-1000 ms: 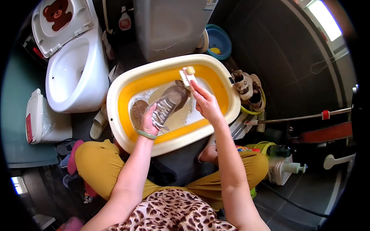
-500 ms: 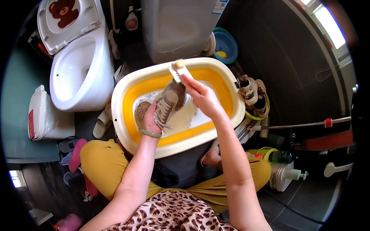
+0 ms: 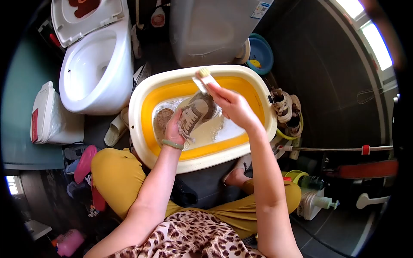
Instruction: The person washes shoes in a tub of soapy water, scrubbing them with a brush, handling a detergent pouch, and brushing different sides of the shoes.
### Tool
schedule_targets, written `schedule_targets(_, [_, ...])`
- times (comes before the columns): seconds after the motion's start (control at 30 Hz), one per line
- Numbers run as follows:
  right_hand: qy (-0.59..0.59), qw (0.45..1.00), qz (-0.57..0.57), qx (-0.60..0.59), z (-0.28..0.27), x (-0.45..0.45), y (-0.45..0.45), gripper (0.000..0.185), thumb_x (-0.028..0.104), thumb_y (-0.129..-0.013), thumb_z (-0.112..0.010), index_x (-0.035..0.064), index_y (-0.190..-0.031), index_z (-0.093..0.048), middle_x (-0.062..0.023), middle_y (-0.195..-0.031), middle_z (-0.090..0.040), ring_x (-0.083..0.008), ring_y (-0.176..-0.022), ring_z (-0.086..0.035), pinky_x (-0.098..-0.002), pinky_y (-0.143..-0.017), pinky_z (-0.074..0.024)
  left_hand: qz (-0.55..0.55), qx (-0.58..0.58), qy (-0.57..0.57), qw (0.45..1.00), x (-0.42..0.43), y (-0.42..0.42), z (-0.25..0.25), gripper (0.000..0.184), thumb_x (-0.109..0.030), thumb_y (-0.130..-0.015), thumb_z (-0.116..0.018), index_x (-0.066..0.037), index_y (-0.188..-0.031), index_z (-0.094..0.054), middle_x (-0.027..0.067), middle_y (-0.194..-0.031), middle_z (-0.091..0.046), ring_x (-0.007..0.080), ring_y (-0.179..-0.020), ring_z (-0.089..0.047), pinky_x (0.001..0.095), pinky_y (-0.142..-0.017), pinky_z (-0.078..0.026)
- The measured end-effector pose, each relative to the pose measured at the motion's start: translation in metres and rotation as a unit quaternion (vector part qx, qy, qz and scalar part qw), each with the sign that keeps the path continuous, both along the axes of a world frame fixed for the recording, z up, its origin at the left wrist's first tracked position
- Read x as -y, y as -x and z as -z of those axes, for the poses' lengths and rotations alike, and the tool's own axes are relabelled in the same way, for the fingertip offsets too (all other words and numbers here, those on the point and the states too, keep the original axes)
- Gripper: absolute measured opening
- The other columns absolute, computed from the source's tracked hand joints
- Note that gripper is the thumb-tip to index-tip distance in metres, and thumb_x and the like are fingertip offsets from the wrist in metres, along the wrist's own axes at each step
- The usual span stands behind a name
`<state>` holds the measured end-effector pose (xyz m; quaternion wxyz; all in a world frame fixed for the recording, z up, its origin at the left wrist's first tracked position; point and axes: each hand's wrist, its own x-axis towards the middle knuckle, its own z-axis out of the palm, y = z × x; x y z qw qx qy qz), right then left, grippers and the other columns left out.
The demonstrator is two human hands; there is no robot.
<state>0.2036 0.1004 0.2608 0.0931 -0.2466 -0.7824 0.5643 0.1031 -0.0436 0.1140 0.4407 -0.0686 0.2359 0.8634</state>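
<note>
My left hand (image 3: 174, 128) is wrapped round the laced end of a wet grey-brown shoe (image 3: 194, 112), held over the tub. In my right hand (image 3: 230, 105) is a white brush (image 3: 206, 79), its bristles pointing left beside the shoe's far end; that end is partly hidden by the hand and brush. Both hands are above a white-rimmed tub (image 3: 137, 118) with yellow inner walls. Cloudy, sudsy water (image 3: 215, 131) covers part of its bottom. Another brown shoe (image 3: 162, 121), its patterned sole showing, lies at the tub's left.
A toilet (image 3: 97, 71) and a lidded bin (image 3: 53, 116) stand on the left. Behind the tub is a grey cabinet-like box (image 3: 215, 32), with a blue basin (image 3: 261, 53) beside it. More shoes (image 3: 286, 107) sit right of the tub, near a metal pole (image 3: 331, 149).
The shoe has been turned in my left hand, showing more of its side. My right hand has shifted the brush slightly along its far end. The whole view has moved a little.
</note>
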Motion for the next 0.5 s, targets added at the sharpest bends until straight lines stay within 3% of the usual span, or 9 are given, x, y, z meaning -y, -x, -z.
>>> schedule_targets(0.03, [-0.026, 0.999, -0.002, 0.024, 0.009, 0.002, -0.006, 0.035, 0.015, -0.09, -0.052, 0.0144, -0.125, -0.053, 0.0042, -0.07, -0.049, -0.0032, -0.051, -0.035, -0.0178, -0.045, -0.0299, -0.008, 0.008, -0.021, 1.0, 0.0, -0.002, -0.006, 0.03, -0.021, -0.09, -0.05, 0.001, -0.109, -0.053, 0.0142, -0.103, -0.062, 0.0239, -0.093, -0.062, 0.0366, -0.085, -0.05])
schedule_targets(0.07, [0.066, 0.997, 0.048, 0.01, 0.02, 0.009, -0.021, 0.036, 0.014, -0.089, -0.053, 0.0163, -0.125, -0.052, 0.0049, -0.068, -0.046, -0.0031, -0.049, -0.035, -0.0186, -0.043, -0.0291, -0.017, 0.016, -0.043, 0.999, 0.0, -0.002, -0.008, 0.03, -0.021, -0.089, -0.05, 0.001, -0.11, -0.053, 0.0145, -0.103, -0.062, 0.0241, -0.093, -0.062, 0.0367, -0.085, -0.05])
schedule_targets(0.1, [0.045, 0.996, 0.081, -0.018, 0.042, 0.017, -0.039, 0.036, 0.011, -0.089, -0.052, 0.0145, -0.125, -0.052, 0.0059, -0.067, -0.045, -0.0025, -0.047, -0.034, -0.0183, -0.042, -0.0273, -0.025, 0.02, -0.046, 0.998, 0.0, -0.002, -0.003, 0.03, -0.021, -0.089, -0.05, 0.001, -0.11, -0.053, 0.0145, -0.103, -0.062, 0.0241, -0.093, -0.062, 0.0367, -0.085, -0.05])
schedule_targets(0.17, [0.16, 0.977, 0.132, -0.042, 0.056, 0.028, -0.069, 0.035, 0.009, -0.088, -0.054, 0.01, -0.123, -0.054, 0.0074, -0.07, -0.05, -0.0023, -0.049, -0.033, -0.0178, -0.043, -0.0278, -0.011, 0.036, 0.02, 0.999, 0.0, -0.001, 0.013, 0.032, -0.021, -0.088, -0.053, 0.003, -0.109, -0.053, 0.0156, -0.103, -0.062, 0.024, -0.09, -0.062, 0.0352, -0.083, -0.051])
schedule_targets(0.2, [0.164, 0.977, 0.133, -0.04, 0.058, 0.023, -0.072, 0.035, 0.009, -0.088, -0.054, 0.01, -0.123, -0.054, 0.0074, -0.07, -0.05, -0.0023, -0.049, -0.033, -0.0178, -0.043, -0.0278, -0.005, 0.046, -0.009, 0.999, 0.002, -0.003, 0.012, 0.031, -0.02, -0.088, -0.053, 0.003, -0.108, -0.053, 0.0156, -0.103, -0.062, 0.024, -0.09, -0.062, 0.0349, -0.082, -0.051])
schedule_targets(0.27, [0.163, 0.978, 0.132, -0.015, 0.058, 0.01, -0.074, 0.035, 0.008, -0.089, -0.051, 0.0081, -0.124, -0.052, 0.0069, -0.072, -0.051, -0.0018, -0.049, -0.032, -0.017, -0.042, -0.027, 0.001, 0.037, -0.015, 0.999, 0.004, -0.004, 0.007, 0.031, -0.02, -0.088, -0.053, 0.003, -0.108, -0.053, 0.0154, -0.102, -0.062, 0.0239, -0.09, -0.062, 0.035, -0.082, -0.051])
schedule_targets(0.37, [0.065, 0.992, 0.088, -0.056, 0.002, 0.003, -0.026, 0.035, 0.014, -0.089, -0.053, 0.0113, -0.124, -0.053, 0.0055, -0.071, -0.049, -0.0034, -0.051, -0.036, -0.0186, -0.044, -0.0299, 0.001, 0.023, -0.023, 0.999, 0.0, -0.005, 0.005, 0.029, -0.019, -0.088, -0.052, 0.002, -0.108, -0.054, 0.015, -0.101, -0.062, 0.0237, -0.09, -0.062, 0.0345, -0.082, -0.051])
schedule_targets(0.47, [-0.003, 1.0, 0.012, -0.009, 0.003, 0.005, 0.001, 0.036, 0.015, -0.089, -0.054, 0.0125, -0.124, -0.053, 0.0054, -0.069, -0.048, -0.0042, -0.052, -0.037, -0.0191, -0.045, -0.031, -0.019, 0.035, -0.019, 0.999, -0.007, -0.002, 0.008, 0.029, -0.02, -0.088, -0.053, 0.001, -0.108, -0.053, 0.0136, -0.102, -0.062, 0.0225, -0.09, -0.062, 0.0333, -0.082, -0.051])
schedule_targets(0.5, [0.037, 0.999, 0.029, -0.011, 0.014, 0.008, -0.007, 0.035, 0.013, -0.089, -0.054, 0.0119, -0.124, -0.053, 0.006, -0.07, -0.049, -0.0033, -0.051, -0.036, -0.0187, -0.044, -0.0298, -0.024, 0.034, -0.026, 0.999, -0.008, 0.0, 0.005, 0.029, -0.02, -0.088, -0.053, 0.001, -0.108, -0.053, 0.0136, -0.102, -0.062, 0.0225, -0.09, -0.062, 0.0333, -0.082, -0.051])
